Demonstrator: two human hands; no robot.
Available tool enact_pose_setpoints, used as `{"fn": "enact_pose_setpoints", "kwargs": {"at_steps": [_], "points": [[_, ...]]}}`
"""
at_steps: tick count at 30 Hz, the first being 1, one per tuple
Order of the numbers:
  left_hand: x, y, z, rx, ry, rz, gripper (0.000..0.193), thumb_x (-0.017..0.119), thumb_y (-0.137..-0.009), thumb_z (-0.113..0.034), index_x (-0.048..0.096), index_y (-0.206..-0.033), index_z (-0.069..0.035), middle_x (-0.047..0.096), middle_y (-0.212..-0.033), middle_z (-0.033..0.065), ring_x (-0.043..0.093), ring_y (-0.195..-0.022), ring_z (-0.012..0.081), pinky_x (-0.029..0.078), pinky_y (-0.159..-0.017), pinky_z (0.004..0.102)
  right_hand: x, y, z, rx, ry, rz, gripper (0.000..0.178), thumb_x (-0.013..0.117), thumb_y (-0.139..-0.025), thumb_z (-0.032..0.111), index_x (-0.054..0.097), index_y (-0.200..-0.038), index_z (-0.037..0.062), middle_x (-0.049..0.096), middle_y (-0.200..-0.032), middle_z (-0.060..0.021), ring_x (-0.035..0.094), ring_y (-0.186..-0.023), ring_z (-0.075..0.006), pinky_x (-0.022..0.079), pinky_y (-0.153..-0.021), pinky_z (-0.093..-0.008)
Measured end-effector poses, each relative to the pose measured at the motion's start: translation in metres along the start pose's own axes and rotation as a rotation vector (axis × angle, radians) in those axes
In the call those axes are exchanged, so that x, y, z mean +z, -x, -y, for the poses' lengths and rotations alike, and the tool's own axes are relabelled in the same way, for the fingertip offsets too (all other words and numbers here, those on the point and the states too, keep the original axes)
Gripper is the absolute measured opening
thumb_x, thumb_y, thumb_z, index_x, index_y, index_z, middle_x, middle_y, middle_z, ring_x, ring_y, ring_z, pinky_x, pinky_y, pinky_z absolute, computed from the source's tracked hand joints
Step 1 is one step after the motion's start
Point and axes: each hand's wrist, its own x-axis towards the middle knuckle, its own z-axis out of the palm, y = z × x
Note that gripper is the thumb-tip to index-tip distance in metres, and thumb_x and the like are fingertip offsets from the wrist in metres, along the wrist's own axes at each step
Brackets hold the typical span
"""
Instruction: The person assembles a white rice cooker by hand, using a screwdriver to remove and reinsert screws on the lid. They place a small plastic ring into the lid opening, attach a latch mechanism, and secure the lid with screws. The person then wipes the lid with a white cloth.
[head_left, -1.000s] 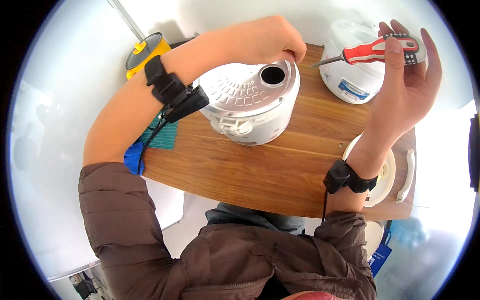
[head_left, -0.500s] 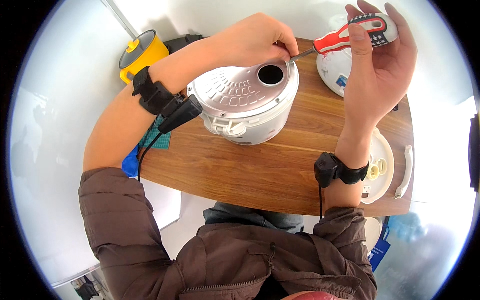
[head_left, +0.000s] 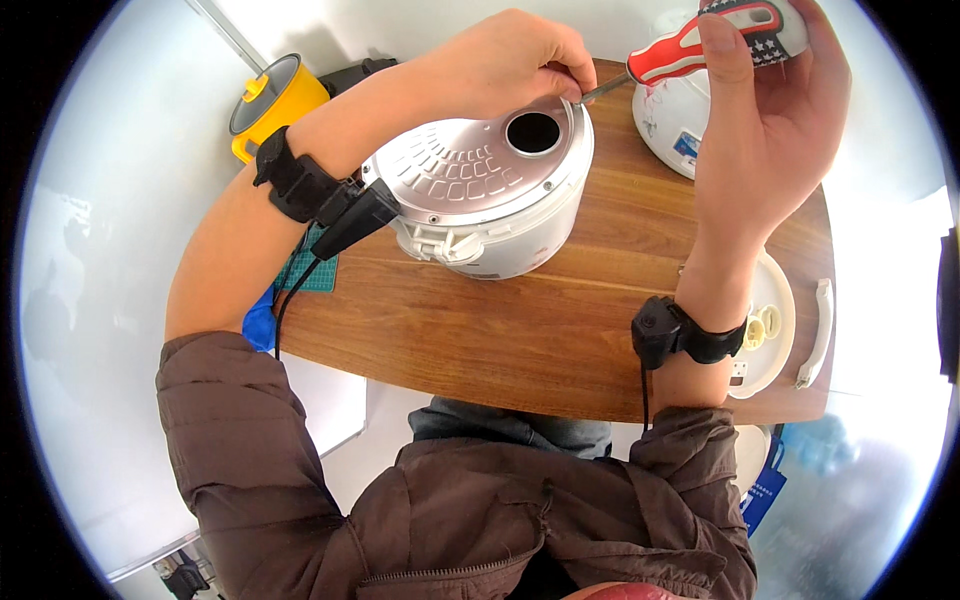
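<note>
A white rice cooker body (head_left: 520, 235) stands on the table. A silver metal plate (head_left: 410, 165) with a round dark hole covers its top. My right hand (head_left: 770, 150) grips a red, white and black screwdriver (head_left: 665, 57) by its thick handle, thumb along the side. Its metal shaft slants down leftward to the plate's far right rim. My left hand (head_left: 510, 65) reaches over the cooker, thumb and fingers pinched together right at the screwdriver's tip. Whatever lies between those fingertips is hidden.
A yellow pot (head_left: 285, 98) with a grey lid is at the back left, beside a green cutting mat (head_left: 318, 275). On the right lie a white round part (head_left: 665, 130), a cream lid piece (head_left: 775, 360) and a white handle (head_left: 818, 335) near the table's edge.
My right hand and the screwdriver handle have moved slightly up and to the right. The tip stays at the plate's rim beside my left fingers. The view has shifted a little.
</note>
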Motion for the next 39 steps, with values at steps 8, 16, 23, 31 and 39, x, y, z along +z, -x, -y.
{"fn": "enact_pose_setpoints", "kwargs": {"at_steps": [8,16,23,31,39], "points": [[-0.001,-0.008,0.002,0.106,-0.018,-0.010,0.011,0.071,-0.087,-0.005,0.074,-0.096,0.000,0.073,-0.095,0.0144,0.071,-0.092,0.0296,0.056,-0.082,0.0370,-0.008,-0.033,0.041,0.168,0.167,0.169,0.042,0.072,-0.098,0.012,0.058,-0.135,-0.0009,0.067,-0.107,-0.0106,0.066,-0.093,-0.0149,0.055,-0.081,-0.0286],[-0.001,0.007,0.013,-0.036,0.048,-0.003,0.013,0.069,-0.089,0.002,0.077,-0.099,-0.001,0.076,-0.096,0.0087,0.072,-0.092,0.0188,0.057,-0.093,0.0318,0.040,-0.089,0.027,0.324,0.299,0.587,0.034,0.081,-0.088,0.020,0.073,-0.115,0.0004,0.067,-0.090,-0.0097,0.061,-0.079,-0.0146,0.050,-0.070,-0.0313],[0.006,0.007,0.016,-0.054,0.047,-0.004,0.014,0.069,-0.087,0.003,0.077,-0.099,-0.001,0.076,-0.096,0.0085,0.072,-0.091,0.0183,0.057,-0.092,0.0319,0.038,-0.083,0.022,0.363,0.113,0.719,0.032,0.072,-0.095,0.015,0.068,-0.123,-0.0013,0.067,-0.083,-0.0037,0.061,-0.076,-0.0096,0.049,-0.067,-0.0272],[0.003,0.012,0.010,-0.041,0.045,-0.010,0.013,0.072,-0.085,0.000,0.078,-0.097,-0.002,0.077,-0.095,0.0099,0.073,-0.088,0.0191,0.057,-0.087,0.0324,0.055,-0.086,0.014,0.378,0.047,0.645,0.032,0.068,-0.098,0.017,0.067,-0.124,-0.0011,0.068,-0.086,-0.0055,0.062,-0.076,-0.0109,0.051,-0.070,-0.0286],[0.005,0.006,0.009,-0.037,0.041,-0.034,0.013,0.073,-0.084,0.000,0.078,-0.096,-0.002,0.077,-0.094,0.0107,0.073,-0.089,0.0199,0.057,-0.087,0.0333,0.046,-0.098,0.031,0.341,0.260,0.756,0.036,0.066,-0.096,0.015,0.065,-0.129,-0.0002,0.069,-0.104,-0.0153,0.063,-0.092,-0.0185,0.052,-0.082,-0.0326]]}}
